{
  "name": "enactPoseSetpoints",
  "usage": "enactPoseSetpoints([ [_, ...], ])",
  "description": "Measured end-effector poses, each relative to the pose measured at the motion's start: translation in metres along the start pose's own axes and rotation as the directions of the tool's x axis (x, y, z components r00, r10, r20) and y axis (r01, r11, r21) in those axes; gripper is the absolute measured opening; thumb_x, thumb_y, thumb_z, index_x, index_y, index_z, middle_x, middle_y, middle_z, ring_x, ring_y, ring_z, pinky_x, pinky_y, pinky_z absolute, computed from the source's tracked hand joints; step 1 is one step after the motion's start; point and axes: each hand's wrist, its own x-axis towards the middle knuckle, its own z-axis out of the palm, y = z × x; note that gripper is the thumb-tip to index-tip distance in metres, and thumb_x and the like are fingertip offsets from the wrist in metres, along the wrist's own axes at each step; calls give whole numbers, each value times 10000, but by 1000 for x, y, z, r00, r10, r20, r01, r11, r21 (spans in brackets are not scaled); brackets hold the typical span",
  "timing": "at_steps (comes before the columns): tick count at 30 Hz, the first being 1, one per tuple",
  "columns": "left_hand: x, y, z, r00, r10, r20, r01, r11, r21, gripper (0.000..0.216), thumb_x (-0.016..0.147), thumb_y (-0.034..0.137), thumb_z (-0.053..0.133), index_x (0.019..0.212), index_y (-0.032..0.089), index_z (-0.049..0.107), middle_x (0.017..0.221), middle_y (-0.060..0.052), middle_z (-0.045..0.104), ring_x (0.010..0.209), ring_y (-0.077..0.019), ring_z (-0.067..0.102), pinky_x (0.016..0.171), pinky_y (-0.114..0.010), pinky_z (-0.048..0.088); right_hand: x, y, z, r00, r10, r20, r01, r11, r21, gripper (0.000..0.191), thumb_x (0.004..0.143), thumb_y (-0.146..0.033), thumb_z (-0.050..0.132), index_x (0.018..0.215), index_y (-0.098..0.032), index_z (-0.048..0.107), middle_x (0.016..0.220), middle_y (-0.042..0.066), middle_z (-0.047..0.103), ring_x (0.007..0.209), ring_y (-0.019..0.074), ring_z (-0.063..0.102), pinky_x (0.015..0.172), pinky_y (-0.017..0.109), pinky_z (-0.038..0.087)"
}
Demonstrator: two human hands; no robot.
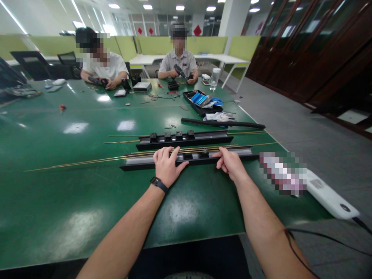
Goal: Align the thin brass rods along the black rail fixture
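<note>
A long black channel-shaped rail (139, 166) with a pale inner strip lies across the green table in front of me. Several thin brass-coloured rods (90, 162) run along its top and stick out past its left end. My left hand (168, 164) rests over the rail's middle, fingers spread across rods and rail, thumb out along the near wall. At the rail's right part is my right hand (229, 161), its index finger stretched to the rods and its other fingers loosely bent. Dark blocks (204, 153) sit inside the rail between my hands.
Behind lies a second black rail (186, 143) with several dark blocks and rods. Farther off are a black strip (223, 123), gloves (219, 116) and a black tray (200, 110). A white power strip (331, 195) lies right. Two people sit opposite, one holding a power drill (180, 71).
</note>
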Motion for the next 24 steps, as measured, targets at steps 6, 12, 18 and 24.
enactPoseSetpoints([
  [6, -1, -2, -1, 1000, 11, 5, -11, 1000, -2, 606, 865, 608, 693, 1349, 247, 640, 1288, -137, 655, 1246, -326, 546, 1095, -502, 339, -1, 1, 1, 1000, -4, 2, 4, 1000, 22, 452, 938, -472, 531, 832, -83, 735, 402, 66, 587, 247, 80, 329, 292, 192, 179],
  [12, -2, -3, 0, 999, 30, -11, -30, 1000, -9, 593, 888, 594, 675, 1360, 238, 628, 1334, -143, 641, 1319, -322, 522, 1130, -496, 322, -4, -4, 1, 999, 51, 17, -52, 995, 84, 360, 903, -446, 585, 848, -111, 706, 414, 38, 585, 249, 77, 324, 290, 193, 154],
  [18, -2, -4, -1, 1000, 14, 7, -14, 1000, -18, 587, 890, 591, 671, 1366, 251, 628, 1354, -140, 634, 1326, -326, 519, 1135, -498, 321, -1, 2, -1, 997, 15, 69, -29, 977, 211, 298, 864, -423, 642, 900, -131, 687, 448, -12, 578, 268, 63, 310, 303, 191, 152],
  [24, -1, -2, -4, 1000, -7, 27, 8, 1000, -19, 591, 865, 596, 699, 1354, 269, 636, 1294, -127, 654, 1262, -326, 542, 1098, -500, 337, 0, 3, 0, 997, 25, 75, -44, 962, 270, 271, 842, -408, 672, 869, -139, 662, 448, -29, 547, 283, 57, 301, 313, 191, 157],
])
